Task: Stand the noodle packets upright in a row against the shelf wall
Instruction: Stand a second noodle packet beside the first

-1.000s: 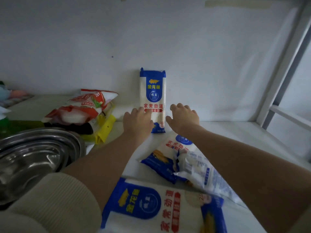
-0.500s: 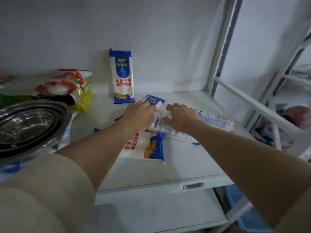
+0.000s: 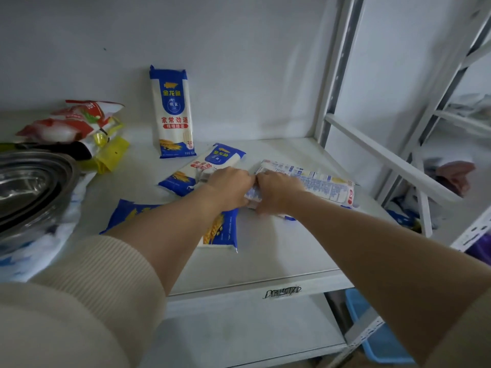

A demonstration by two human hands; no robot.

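One blue-and-white noodle packet [image 3: 172, 112] stands upright against the white shelf wall [image 3: 239, 62]. A second packet [image 3: 212, 162] lies flat and diagonal on the shelf [image 3: 279, 248]. A third packet [image 3: 221, 231] lies flat nearer me, mostly under my left forearm. A fourth packet [image 3: 316, 183] lies back-side up at the right. My left hand [image 3: 229, 185] and my right hand [image 3: 276, 188] meet over the near end of that fourth packet, fingers curled around it.
Red-and-white snack bags [image 3: 71, 123] and a yellow bag [image 3: 111, 155] lie at the back left. Stacked steel bowls [image 3: 29, 187] sit at the left edge. White shelf uprights [image 3: 337, 75] and a crossbar [image 3: 385, 158] bound the right side. A blue bin [image 3: 377, 338] is below.
Both hands left the upright packet, drew back toward me and closed on the face-down packet at the right. The view pulled back and turned right.
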